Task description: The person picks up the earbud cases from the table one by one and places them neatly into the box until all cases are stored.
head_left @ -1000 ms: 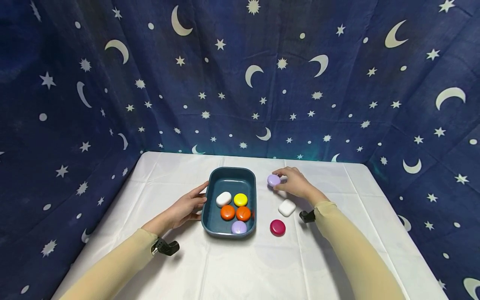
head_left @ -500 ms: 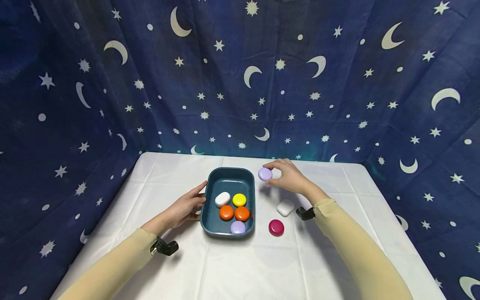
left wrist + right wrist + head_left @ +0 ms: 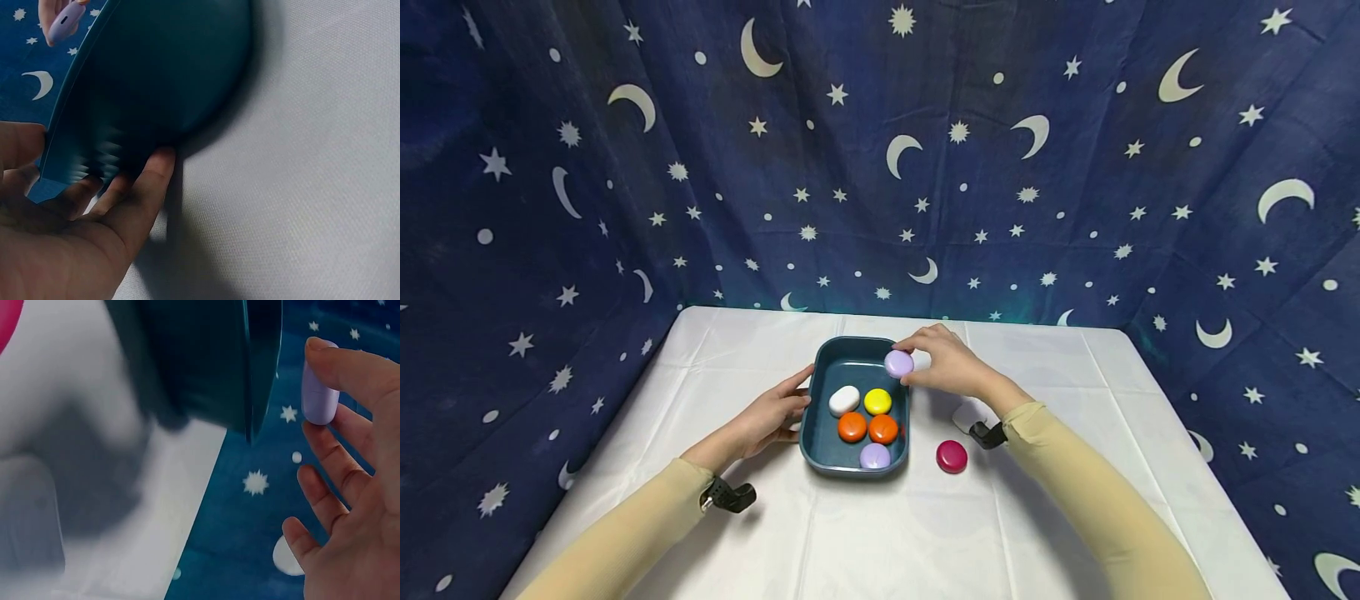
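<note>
In the head view, my right hand (image 3: pixel 946 362) pinches a glossy lavender disc (image 3: pixel 898 364) between thumb and fingers, over the far right rim of a dark teal tray (image 3: pixel 855 469). The right wrist view shows this lavender disc (image 3: pixel 320 394) edge-on, thumb on one side, the other fingers spread. My left hand (image 3: pixel 770 417) rests against the tray's left outer wall, its fingertips (image 3: pixel 164 157) touching it. Inside the tray lie a white rounded piece (image 3: pixel 844 401), a yellow disc (image 3: pixel 877 402), two orange discs (image 3: pixel 852 427) and another lavender disc (image 3: pixel 875 457).
Right of the tray, a crimson disc (image 3: pixel 952 457) lies on the white tablecloth (image 3: pixel 880 542). A white rounded-square piece (image 3: pixel 967 417) behind it is partly hidden by the black wrist camera (image 3: pixel 987 435). A dark blue curtain (image 3: pixel 850 167) with moons and stars surrounds the table.
My right hand has lifted the lavender disc off the table and carried it left to over the tray's far right rim. The left hand has stayed at the tray's left side.
</note>
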{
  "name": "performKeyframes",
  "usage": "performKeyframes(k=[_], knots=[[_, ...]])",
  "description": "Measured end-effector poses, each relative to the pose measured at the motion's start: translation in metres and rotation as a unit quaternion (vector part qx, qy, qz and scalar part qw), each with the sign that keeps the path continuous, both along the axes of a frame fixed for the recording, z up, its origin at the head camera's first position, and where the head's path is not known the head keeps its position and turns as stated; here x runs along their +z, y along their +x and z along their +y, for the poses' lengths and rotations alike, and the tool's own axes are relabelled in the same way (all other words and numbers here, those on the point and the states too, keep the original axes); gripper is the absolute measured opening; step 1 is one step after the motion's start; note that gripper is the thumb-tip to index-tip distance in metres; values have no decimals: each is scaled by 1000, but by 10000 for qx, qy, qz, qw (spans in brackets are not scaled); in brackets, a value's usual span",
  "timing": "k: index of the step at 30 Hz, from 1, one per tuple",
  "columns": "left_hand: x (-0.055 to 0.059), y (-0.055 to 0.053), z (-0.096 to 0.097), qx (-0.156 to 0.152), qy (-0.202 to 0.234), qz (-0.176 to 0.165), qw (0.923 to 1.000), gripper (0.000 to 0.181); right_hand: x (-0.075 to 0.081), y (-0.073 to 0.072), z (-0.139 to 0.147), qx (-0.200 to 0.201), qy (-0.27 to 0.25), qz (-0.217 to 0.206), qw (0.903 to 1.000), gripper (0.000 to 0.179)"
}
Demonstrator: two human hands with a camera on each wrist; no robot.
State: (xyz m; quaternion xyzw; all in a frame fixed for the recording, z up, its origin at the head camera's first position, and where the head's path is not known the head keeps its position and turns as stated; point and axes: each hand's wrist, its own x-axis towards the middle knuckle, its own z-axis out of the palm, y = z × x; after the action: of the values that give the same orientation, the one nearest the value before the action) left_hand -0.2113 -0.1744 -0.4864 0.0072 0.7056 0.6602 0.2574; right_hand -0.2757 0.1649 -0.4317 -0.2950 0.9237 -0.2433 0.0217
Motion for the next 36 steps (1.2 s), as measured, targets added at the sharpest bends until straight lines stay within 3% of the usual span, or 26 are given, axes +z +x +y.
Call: performKeyframes(k=[16,22,27,36], knots=[[-1,-1,0,-32,-54,12,10000,64,-15,8,-40,708,881,312,9931,48],[-1,-1,0,-32,-68,2,10000,63,-16,10,-47,834,907,292,9920,52],[-1,-1,0,-43,-10,-3,10000,63,-15,10,-45,788,702,161,9943,57],[-2,-1,-1,0,21,-22,10000,63,-2,9,-19,234,111,-101,9996,54]])
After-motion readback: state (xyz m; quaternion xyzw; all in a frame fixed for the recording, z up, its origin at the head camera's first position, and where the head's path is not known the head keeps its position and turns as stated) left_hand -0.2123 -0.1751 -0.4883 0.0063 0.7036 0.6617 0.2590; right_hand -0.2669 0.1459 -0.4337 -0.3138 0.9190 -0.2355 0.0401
